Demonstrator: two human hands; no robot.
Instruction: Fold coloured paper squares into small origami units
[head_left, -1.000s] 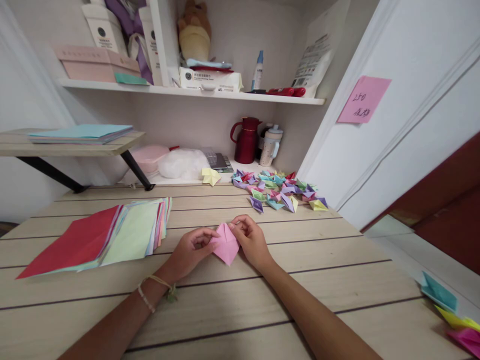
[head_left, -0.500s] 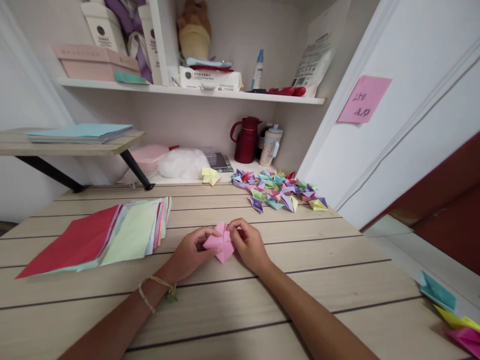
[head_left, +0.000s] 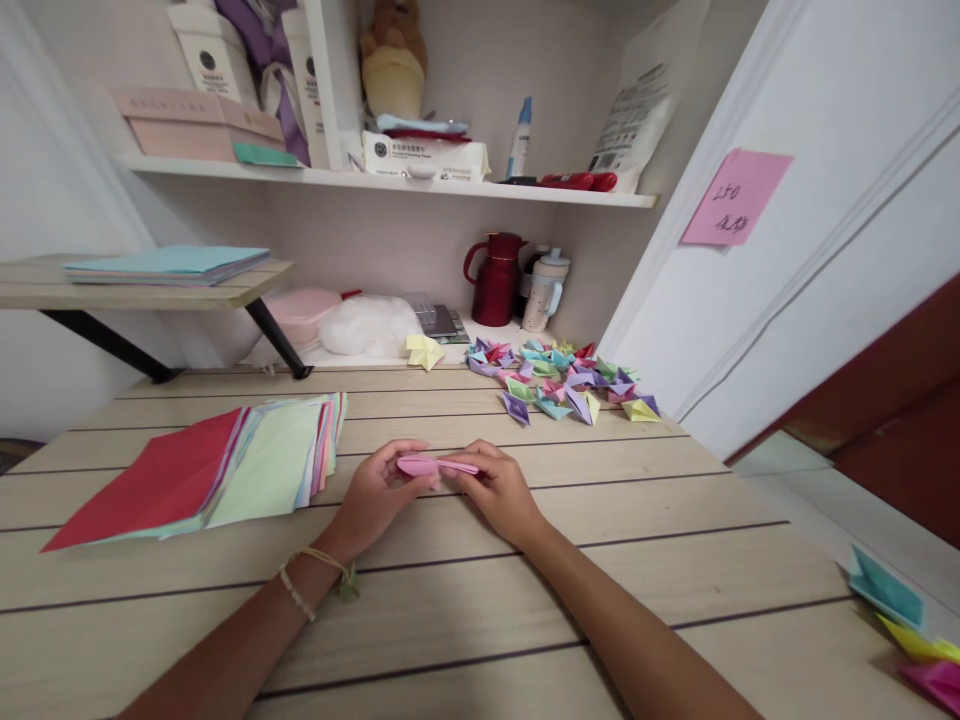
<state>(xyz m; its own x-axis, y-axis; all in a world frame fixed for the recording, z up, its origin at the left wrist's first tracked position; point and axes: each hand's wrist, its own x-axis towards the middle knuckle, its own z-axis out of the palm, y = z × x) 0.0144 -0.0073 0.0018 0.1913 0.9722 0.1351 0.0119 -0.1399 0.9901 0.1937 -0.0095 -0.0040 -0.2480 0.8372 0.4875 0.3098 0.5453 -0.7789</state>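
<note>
A folded piece of pink origami paper (head_left: 420, 466) is held between both hands just above the wooden tabletop, seen nearly edge-on. My left hand (head_left: 379, 490) pinches its left part between thumb and fingers; a bracelet circles that wrist. On the other side, my right hand (head_left: 495, 485) is closed on the right part, thumb below and fingers above. To the left lies a fanned stack of coloured paper (head_left: 262, 465), red and pale green on top. Beyond the hands sits a cluster of small folded paper boats (head_left: 551, 375) in several colours.
A yellow folded paper (head_left: 424, 351) lies at the desk's back edge. Behind stand a dark red jug (head_left: 496, 282) and a pale tumbler (head_left: 546, 292). A raised wooden shelf (head_left: 262, 282) with black legs is at left. More folded papers (head_left: 889, 590) lie at the lower right.
The pink paper has turned from face-up, showing its flaps, to nearly edge-on. Both hands have shifted their grip around it. The view has moved slightly.
</note>
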